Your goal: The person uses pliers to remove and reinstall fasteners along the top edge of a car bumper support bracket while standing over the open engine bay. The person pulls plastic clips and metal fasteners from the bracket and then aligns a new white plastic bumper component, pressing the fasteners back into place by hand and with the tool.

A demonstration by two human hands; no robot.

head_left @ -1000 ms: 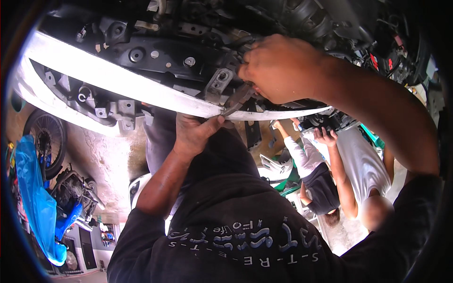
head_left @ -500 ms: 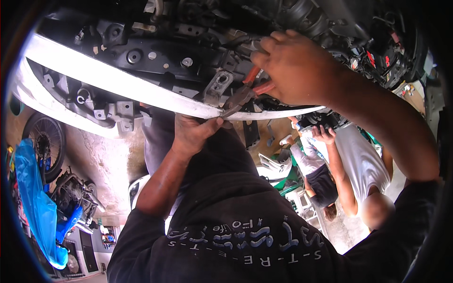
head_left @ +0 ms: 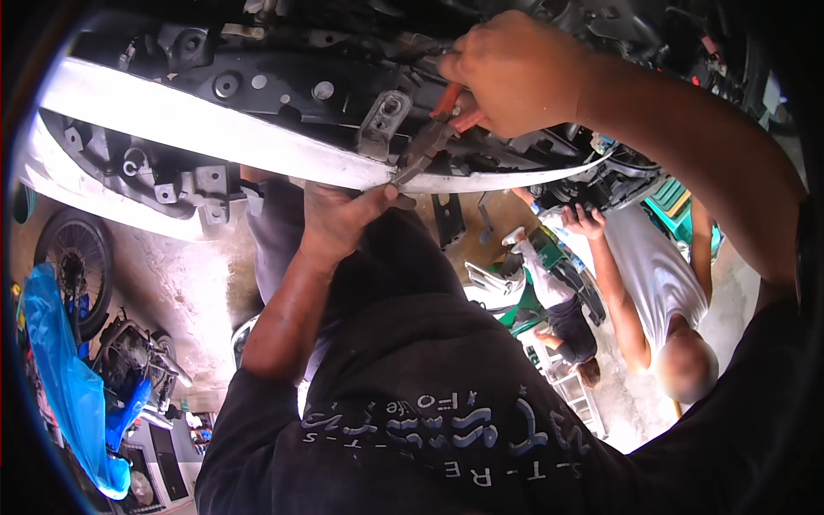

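Note:
My right hand (head_left: 524, 77) is wrapped round the red handles of dark metal tin snips (head_left: 425, 153), which slant down to the left. Their jaw tips meet the lower edge of a long, curved white panel (head_left: 232, 129), where a small notch or break shows in the strip. Right beside the tips, my left hand (head_left: 343, 219) pinches the panel's edge, thumb in front and fingers hidden behind. A grey metal bracket (head_left: 384, 120) sits just above that spot.
Black car-front parts (head_left: 283, 86) fill the space above the panel. At right stands a person in a white shirt (head_left: 652, 266), a hand near the panel's far end, with another person (head_left: 566, 313) beyond. A motorcycle (head_left: 137, 352) and blue plastic sheet (head_left: 60, 369) are at left.
The panel, snips and both hands sit slightly higher and further left in the view. The snips' tips stay at the panel's edge and both hands keep their hold.

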